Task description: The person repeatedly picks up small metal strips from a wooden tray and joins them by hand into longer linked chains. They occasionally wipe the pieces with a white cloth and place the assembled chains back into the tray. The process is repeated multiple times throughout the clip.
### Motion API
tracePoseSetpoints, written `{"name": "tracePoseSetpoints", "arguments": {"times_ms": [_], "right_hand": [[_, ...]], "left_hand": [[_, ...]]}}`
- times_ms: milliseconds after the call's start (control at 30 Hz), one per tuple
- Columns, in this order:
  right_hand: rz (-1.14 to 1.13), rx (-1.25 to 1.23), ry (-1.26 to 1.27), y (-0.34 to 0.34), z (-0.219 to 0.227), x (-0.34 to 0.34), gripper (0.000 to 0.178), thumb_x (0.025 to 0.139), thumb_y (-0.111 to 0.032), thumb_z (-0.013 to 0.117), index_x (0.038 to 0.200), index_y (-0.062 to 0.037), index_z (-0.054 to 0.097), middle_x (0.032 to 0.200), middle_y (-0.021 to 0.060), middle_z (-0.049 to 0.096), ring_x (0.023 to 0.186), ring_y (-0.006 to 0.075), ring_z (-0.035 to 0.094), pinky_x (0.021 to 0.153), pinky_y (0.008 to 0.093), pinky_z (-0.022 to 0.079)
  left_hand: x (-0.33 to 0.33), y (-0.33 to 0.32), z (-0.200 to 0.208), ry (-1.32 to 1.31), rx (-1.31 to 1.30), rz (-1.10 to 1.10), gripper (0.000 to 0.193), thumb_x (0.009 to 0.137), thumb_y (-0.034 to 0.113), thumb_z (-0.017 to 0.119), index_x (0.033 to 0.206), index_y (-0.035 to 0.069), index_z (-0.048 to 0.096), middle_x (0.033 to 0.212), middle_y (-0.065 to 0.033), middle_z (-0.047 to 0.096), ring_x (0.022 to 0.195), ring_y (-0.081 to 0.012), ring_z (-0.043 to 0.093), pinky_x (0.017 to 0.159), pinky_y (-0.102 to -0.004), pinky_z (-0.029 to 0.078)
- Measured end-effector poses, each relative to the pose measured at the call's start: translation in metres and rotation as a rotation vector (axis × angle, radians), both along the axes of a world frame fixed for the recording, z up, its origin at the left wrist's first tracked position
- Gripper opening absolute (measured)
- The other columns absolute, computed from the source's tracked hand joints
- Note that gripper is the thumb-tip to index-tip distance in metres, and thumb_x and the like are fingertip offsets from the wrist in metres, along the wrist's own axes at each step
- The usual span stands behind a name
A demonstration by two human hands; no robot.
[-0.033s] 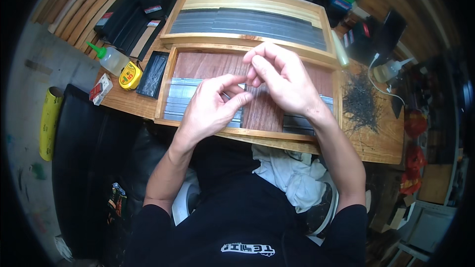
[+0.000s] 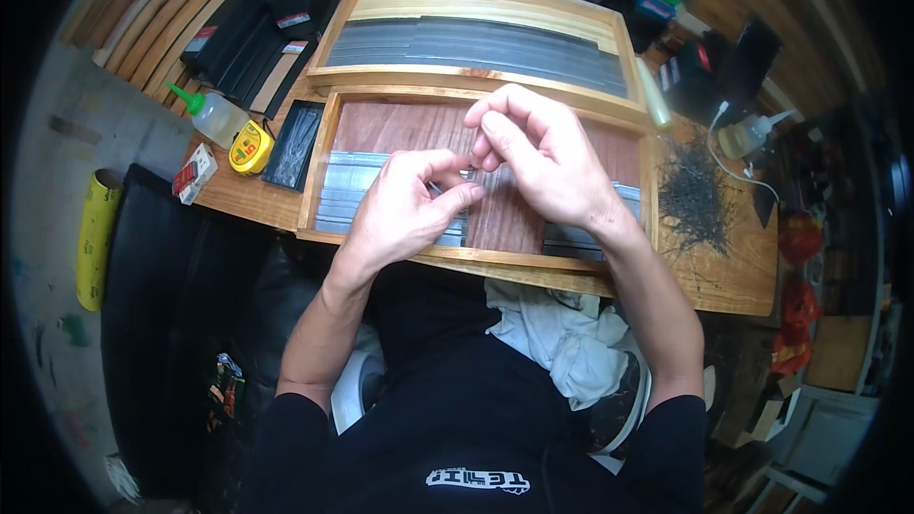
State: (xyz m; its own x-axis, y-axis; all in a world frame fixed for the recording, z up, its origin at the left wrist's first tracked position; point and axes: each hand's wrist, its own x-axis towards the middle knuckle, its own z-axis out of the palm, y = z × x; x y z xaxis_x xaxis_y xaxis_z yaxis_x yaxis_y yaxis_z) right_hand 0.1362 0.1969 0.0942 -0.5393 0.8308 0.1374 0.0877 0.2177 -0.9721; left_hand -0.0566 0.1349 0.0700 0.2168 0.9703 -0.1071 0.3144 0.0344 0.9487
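Note:
My left hand (image 2: 405, 205) and my right hand (image 2: 547, 157) meet above a shallow wooden tray (image 2: 314, 171) with a reddish-brown bottom. The fingers of both are curled toward the thumbs, and the fingertips nearly touch. Whatever they pinch is too small or hidden to name. Under my left hand, flat grey metal strips (image 2: 347, 186) lie side by side in the tray's left part. More grey strips (image 2: 571, 240) lie in the right part, partly covered by my right wrist. Bare brown wood (image 2: 505, 224) shows between the two groups.
Behind stands a second wooden tray (image 2: 381, 71) with long grey strips (image 2: 476, 46). At left are a black box of thin pieces (image 2: 295, 145), a yellow tape measure (image 2: 251, 148) and a green-capped bottle (image 2: 214, 114). A pile of thin dark wires (image 2: 695, 195) lies at right.
My right hand's fingertips have shifted very slightly left. Otherwise both hands and the trays stay as they were.

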Motion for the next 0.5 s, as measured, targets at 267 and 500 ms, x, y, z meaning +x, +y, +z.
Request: {"name": "tracePoseSetpoints", "arguments": {"times_ms": [267, 500], "right_hand": [[-0.015, -0.131, -0.142, -0.034, -0.008, 0.006, 0.015, 0.095, -0.009, 0.078, 0.103, 0.0021, 0.071, 0.084, 0.0047, 0.074, 0.078, 0.0096, 0.071, 0.071, 0.0253, 0.059], [0.058, -0.027, -0.561, -0.014, 0.005, 0.044, 0.009, 0.091, -0.005, 0.077, 0.098, 0.0005, 0.078, 0.085, 0.0095, 0.077, 0.077, 0.0143, 0.073, 0.073, 0.0301, 0.059]], "left_hand": [[-0.005, -0.002, -0.022, -0.704, 0.12, 0.314, 0.021, 0.097, 0.006, 0.076, 0.113, -0.007, 0.071, 0.095, -0.0175, 0.078, 0.081, -0.0195, 0.077, 0.068, -0.0272, 0.065], [-0.022, -0.029, -0.022, -0.004, 0.334, 0.338, 0.03, 0.098, 0.008, 0.075, 0.124, -0.006, 0.072, 0.095, -0.0122, 0.078, 0.086, -0.0169, 0.076, 0.08, -0.0271, 0.06]]}}
